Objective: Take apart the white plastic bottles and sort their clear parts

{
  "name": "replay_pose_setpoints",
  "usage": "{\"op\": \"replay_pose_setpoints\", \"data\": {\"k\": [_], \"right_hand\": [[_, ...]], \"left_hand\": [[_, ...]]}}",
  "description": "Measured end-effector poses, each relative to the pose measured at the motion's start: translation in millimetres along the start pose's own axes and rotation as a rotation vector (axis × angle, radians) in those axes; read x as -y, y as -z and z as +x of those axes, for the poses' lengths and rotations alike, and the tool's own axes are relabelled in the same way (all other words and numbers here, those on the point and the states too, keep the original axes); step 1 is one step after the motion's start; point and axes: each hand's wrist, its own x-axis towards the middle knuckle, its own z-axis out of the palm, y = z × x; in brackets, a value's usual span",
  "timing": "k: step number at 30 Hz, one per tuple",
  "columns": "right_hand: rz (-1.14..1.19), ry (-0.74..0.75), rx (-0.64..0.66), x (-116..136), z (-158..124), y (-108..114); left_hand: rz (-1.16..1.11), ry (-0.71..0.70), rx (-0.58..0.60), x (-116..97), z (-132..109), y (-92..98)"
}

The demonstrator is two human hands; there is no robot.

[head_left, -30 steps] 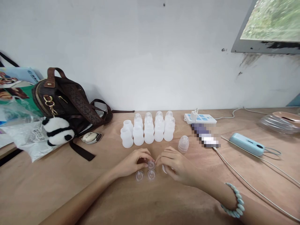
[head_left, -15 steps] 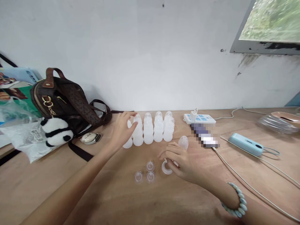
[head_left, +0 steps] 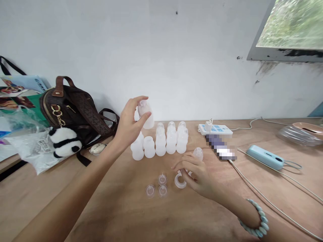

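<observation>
My left hand [head_left: 132,117] grips a frosted white baby bottle [head_left: 148,121] between thumb and fingers, holding it raised above the table against the wall. Below it stand rows of similar bottles [head_left: 160,144]; several at the right have clear domed caps, while an open-necked bottle [head_left: 149,148] stands at the left. My right hand [head_left: 190,169] hovers low with bent, parted fingers over white ring collars [head_left: 180,181], partly covering them. Just behind it is a clear domed cap [head_left: 198,153]. Three clear nipples [head_left: 163,190] lie to the left of the collars.
At the left are a dark backpack [head_left: 73,107] with a panda plush [head_left: 66,141], a plastic bag [head_left: 30,148] and a computer mouse [head_left: 98,148]. A power strip [head_left: 215,129], a blurred-out phone [head_left: 220,148], a blue power bank [head_left: 264,157] and cables lie at the right.
My left hand has lifted a bottle up out of the group, uncovering the open-necked bottle at the left. My right hand stays almost in place over the collars.
</observation>
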Motion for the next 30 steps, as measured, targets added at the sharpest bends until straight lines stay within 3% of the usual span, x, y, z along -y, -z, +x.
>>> {"op": "replay_pose_setpoints", "data": {"k": [2,6,8,10,14,17,19,25,30], "right_hand": [[0.027,-0.103,-0.021,4.3,0.2,1.1],[0.165,-0.358,-0.084,12.8,-1.8,-0.8],[0.208,-0.429,-0.095,14.7,-3.4,-3.8],[0.219,-0.473,-0.106,14.6,-4.8,-6.9],[0.236,-0.512,-0.132,11.7,-5.3,-9.1],[0.246,-0.524,-0.091,11.1,-4.0,-6.0],[0.237,-0.523,-0.068,12.6,-2.3,-1.4],[0.279,-0.481,-0.060,24.2,7.3,17.5],[0.352,-0.493,-0.107,26.3,11.6,24.4]], "left_hand": [[0.005,-0.096,0.084,-20.7,-9.3,9.0],[0.154,-0.393,0.545,-49.4,-46.5,-5.0],[0.246,-0.520,0.597,-57.2,-65.0,-18.7],[0.244,-0.560,0.599,-61.9,-77.6,-28.1],[0.321,-0.389,0.620,-63.5,-85.7,-29.4],[0.407,-0.249,0.762,-59.6,-88.1,-25.0],[0.354,-0.220,0.826,-57.4,-90.7,-22.3],[0.168,-0.151,0.755,-64.0,-88.0,-10.3],[0.002,0.126,0.869,-73.1,-76.9,0.8]]}}
